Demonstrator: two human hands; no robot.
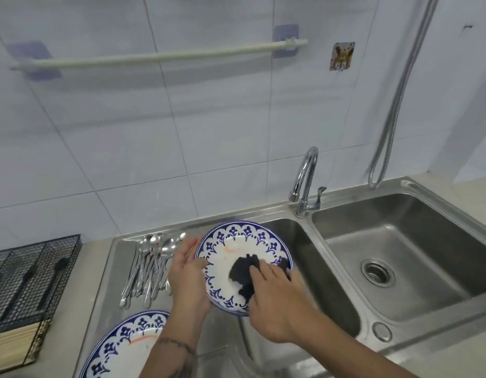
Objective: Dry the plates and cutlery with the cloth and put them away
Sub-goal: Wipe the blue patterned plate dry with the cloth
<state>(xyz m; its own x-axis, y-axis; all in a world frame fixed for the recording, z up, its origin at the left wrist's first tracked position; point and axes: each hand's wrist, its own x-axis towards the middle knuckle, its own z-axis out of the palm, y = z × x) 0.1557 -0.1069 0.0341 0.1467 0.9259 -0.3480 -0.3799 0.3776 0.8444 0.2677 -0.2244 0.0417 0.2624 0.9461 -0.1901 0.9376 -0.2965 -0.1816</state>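
Observation:
A white plate with a blue flower border is held tilted over the left sink basin. My left hand grips its left rim, thumb on the face. My right hand presses a dark cloth against the plate's face. A second plate of the same pattern lies flat on the steel drainboard at the bottom left. Several metal spoons lie in a bunch on the drainboard, left of the held plate.
A black wire rack with dark utensils and a wooden base stands on the counter at the far left. A chrome tap rises between two steel basins; the right basin shows its drain. A towel rail hangs on the tiled wall.

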